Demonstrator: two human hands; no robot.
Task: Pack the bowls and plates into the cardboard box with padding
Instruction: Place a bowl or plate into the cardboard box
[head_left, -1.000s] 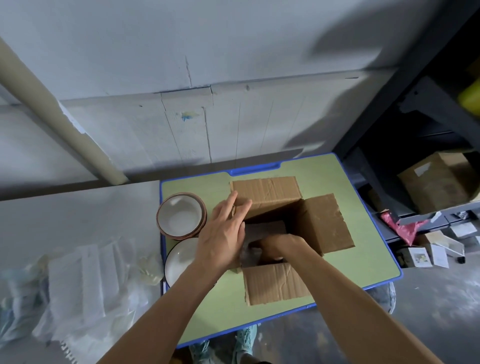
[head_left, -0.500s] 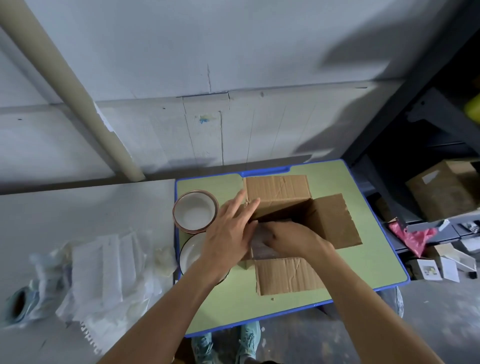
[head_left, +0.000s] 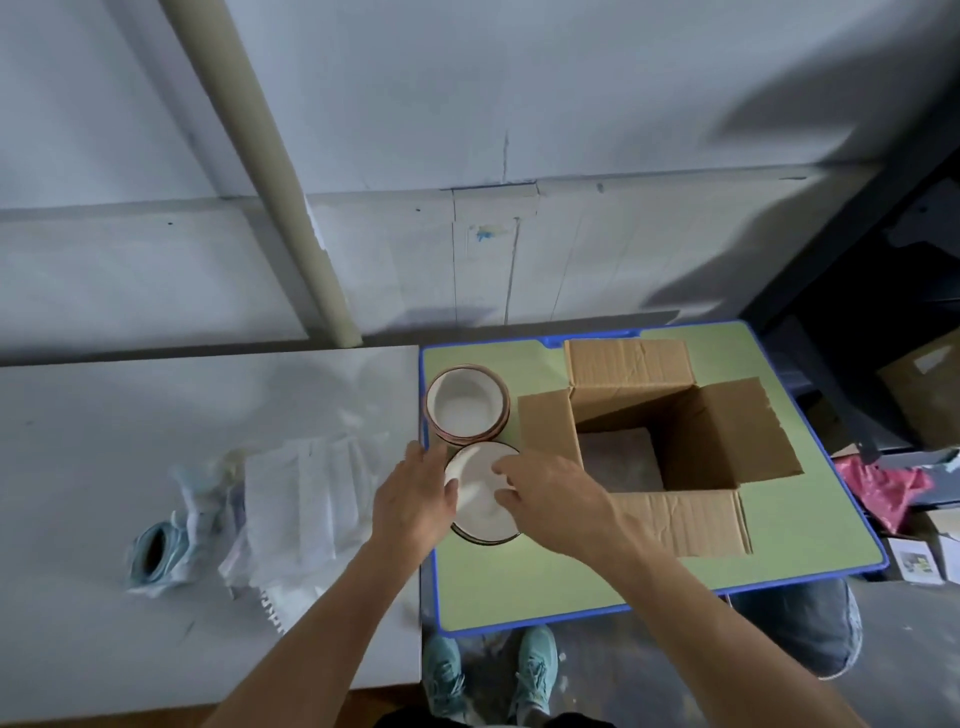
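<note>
An open cardboard box (head_left: 722, 441) stands on the green table (head_left: 545, 582) with its four flaps folded out. Grey-white padding (head_left: 618, 460) lines its bottom. Left of the box sits a stack of brown-rimmed white bowls (head_left: 465, 405). In front of them lies a stack of white plates (head_left: 480, 501). My left hand (head_left: 413, 499) rests at the plates' left rim, fingers apart. My right hand (head_left: 550, 493) hovers over their right side, fingers spread. Neither hand grips anything that I can see.
A pile of white padding sheets and wrapping (head_left: 291, 509) lies on the grey surface to the left, with a tape roll (head_left: 153, 553) beside it. Shelving with boxes (head_left: 919, 389) stands to the right. My feet (head_left: 488, 675) show below the table's front edge.
Both hands have left the box and moved left to the stack of plates. The padding now lies uncovered in the box bottom. The camera has turned left.
</note>
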